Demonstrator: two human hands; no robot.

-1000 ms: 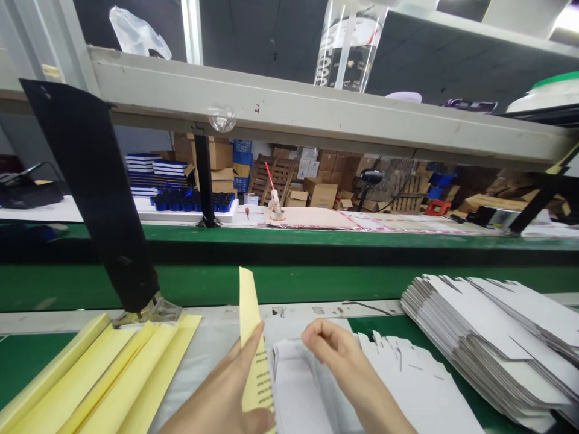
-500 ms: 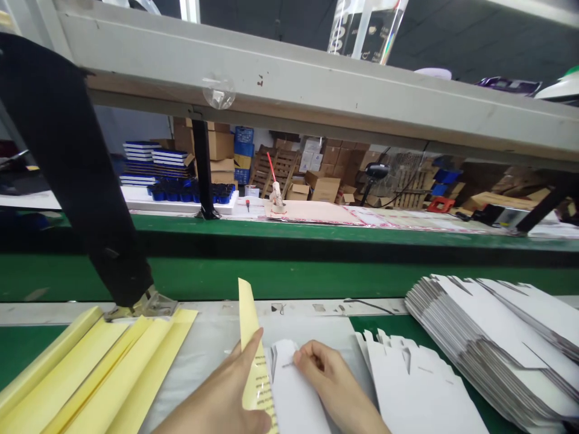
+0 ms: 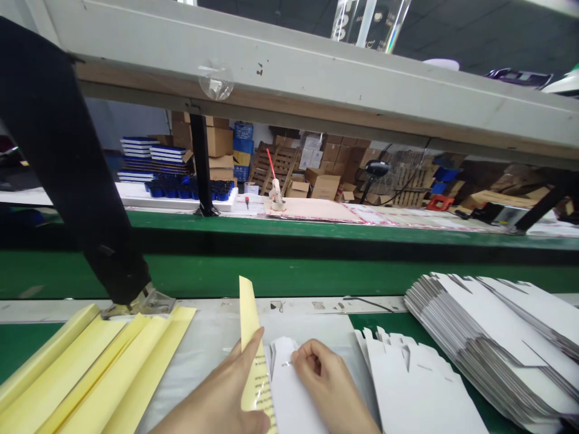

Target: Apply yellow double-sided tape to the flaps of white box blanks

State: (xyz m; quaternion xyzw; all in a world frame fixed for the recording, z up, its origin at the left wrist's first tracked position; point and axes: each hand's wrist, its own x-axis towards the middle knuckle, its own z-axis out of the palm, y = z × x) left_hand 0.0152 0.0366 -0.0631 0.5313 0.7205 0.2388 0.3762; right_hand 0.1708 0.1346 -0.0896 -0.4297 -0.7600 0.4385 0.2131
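My left hand holds a narrow yellow backing strip upright, thumb along its edge; small clear stickers show on its lower part. My right hand rests its fingertips on the top of a flat white die-cut carton that lies just right of the strip. Thumb and finger are pinched at a small clear piece on the carton's flap. A fanned row of more white cartons lies to the right of that hand.
Several long yellow strips lie at the left beside a black post with a metal foot. A tall stack of flat white cartons fills the right. A green conveyor belt runs across behind, under a grey shelf beam.
My right hand came down from the air onto the white carton and now presses at its flap. The left hand and the yellow strip have hardly moved. The view tilted slightly down.
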